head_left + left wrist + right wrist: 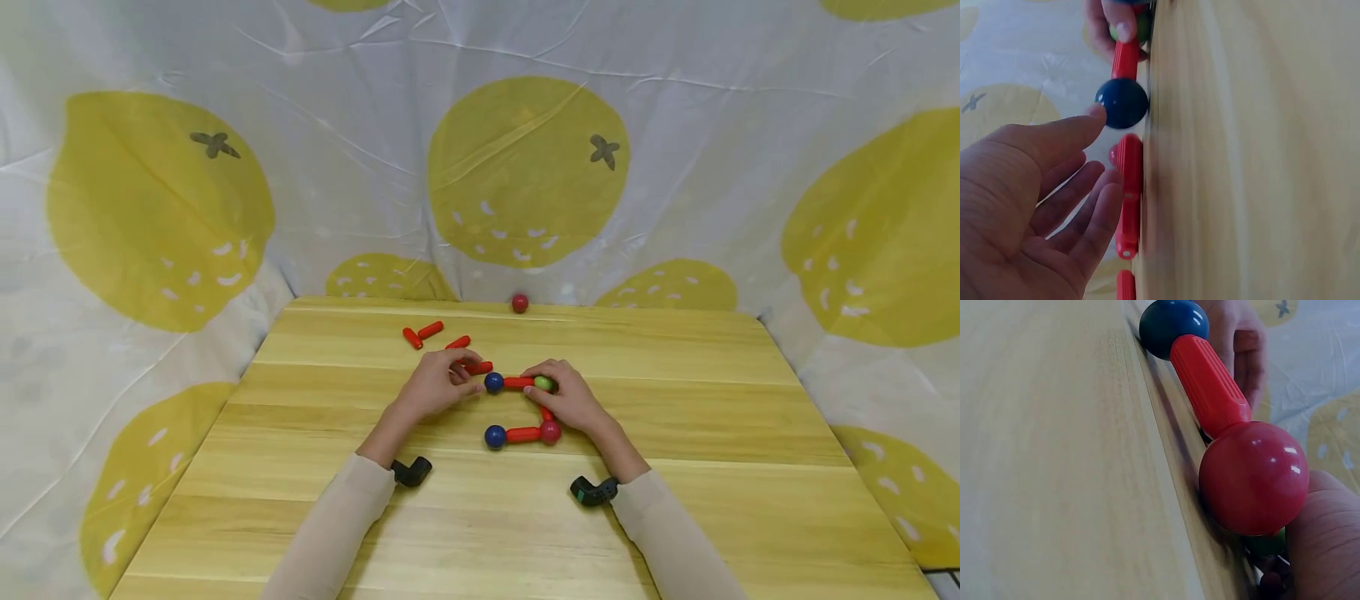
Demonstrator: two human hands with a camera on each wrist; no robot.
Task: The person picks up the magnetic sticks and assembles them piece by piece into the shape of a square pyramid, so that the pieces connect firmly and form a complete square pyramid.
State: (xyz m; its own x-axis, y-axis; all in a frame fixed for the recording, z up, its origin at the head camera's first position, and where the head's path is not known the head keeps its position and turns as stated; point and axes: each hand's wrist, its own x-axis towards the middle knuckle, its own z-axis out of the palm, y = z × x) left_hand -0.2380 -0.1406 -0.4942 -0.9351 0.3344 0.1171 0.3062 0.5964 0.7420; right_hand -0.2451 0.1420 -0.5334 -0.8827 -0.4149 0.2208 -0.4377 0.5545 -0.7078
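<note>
A three-sided frame of magnetic balls and red rods lies on the table. My right hand (572, 400) pinches its green ball (543, 383) at the far right corner, where a red rod (518, 383) joins on. At that rod's left end sits a blue ball (494, 382). The near side runs from a red ball (1254, 478) along another red rod (1210, 384) to a second blue ball (1174, 328). My left hand (437, 385) is left of the far blue ball, fingers loosely bent, thumb tip at the ball (1121, 103) in the left wrist view. Close by its fingers lies a loose red rod (478, 367).
More loose red rods lie beyond my left hand, among them one rod (431, 330) at the far left. A single red ball (520, 303) sits at the table's back edge. A lemon-print cloth (360, 167) hangs behind and beside the wooden table (480, 525).
</note>
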